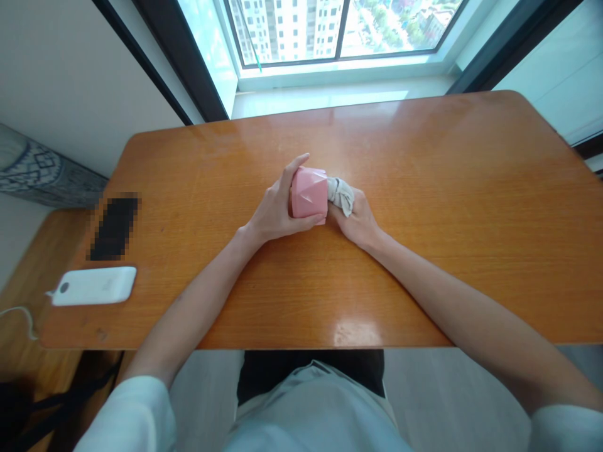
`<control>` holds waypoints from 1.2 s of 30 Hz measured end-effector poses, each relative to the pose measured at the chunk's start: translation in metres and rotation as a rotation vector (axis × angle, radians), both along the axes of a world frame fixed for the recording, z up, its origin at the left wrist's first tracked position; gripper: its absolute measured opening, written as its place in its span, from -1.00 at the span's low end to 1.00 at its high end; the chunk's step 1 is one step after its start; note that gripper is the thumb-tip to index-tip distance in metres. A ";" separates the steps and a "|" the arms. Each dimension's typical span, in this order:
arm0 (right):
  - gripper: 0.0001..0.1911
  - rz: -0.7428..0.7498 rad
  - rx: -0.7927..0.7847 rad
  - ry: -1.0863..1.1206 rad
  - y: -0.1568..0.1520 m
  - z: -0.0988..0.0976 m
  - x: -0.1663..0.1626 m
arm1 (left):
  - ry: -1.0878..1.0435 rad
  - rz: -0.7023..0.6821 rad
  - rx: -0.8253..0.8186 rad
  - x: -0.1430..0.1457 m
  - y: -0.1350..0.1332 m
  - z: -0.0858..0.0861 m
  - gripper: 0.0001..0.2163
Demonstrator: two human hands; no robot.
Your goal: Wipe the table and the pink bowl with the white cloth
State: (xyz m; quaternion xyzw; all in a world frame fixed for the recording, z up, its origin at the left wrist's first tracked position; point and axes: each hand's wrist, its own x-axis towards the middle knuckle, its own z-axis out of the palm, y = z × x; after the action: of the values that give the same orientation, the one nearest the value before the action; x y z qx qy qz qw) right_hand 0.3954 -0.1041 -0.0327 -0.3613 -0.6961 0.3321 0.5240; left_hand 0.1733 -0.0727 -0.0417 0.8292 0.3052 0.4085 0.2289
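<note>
A pink faceted cup or pot (309, 193) is tipped on its side above the middle of the table. My left hand (286, 202) is wrapped round it, the thumb along its near side and a finger along its far side. In my right hand (357, 220) is a pale grey cloth (341, 196), bunched up and pressed against the right end of the pink cup. Whether part of the cloth is inside the cup is hidden. My right fingertips are mostly covered by the cloth.
The brown wooden table (461, 207) spans the view. On its left lie a blurred-out black rectangle (113, 228) and a white oblong device (94, 285) with a cable. A window (339, 31) stands beyond the far edge. A patterned fabric item (51, 166) is off the left side.
</note>
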 end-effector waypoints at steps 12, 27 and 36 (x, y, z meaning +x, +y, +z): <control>-0.76 -0.018 -0.085 0.055 0.005 -0.002 0.002 | 0.007 -0.087 0.288 0.005 0.006 0.003 0.03; -0.90 -0.033 -0.114 0.075 0.006 -0.005 0.005 | -0.002 -0.110 0.159 0.007 0.008 -0.008 0.27; -0.80 -0.006 -0.004 0.041 0.003 -0.002 0.001 | -0.031 -0.025 -0.004 0.005 -0.004 0.003 0.08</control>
State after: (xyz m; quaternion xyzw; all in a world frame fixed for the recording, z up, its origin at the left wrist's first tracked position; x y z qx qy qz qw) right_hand 0.3965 -0.1012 -0.0349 -0.3577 -0.6835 0.3393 0.5383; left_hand 0.1784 -0.0767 -0.0391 0.8259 0.2922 0.4180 0.2404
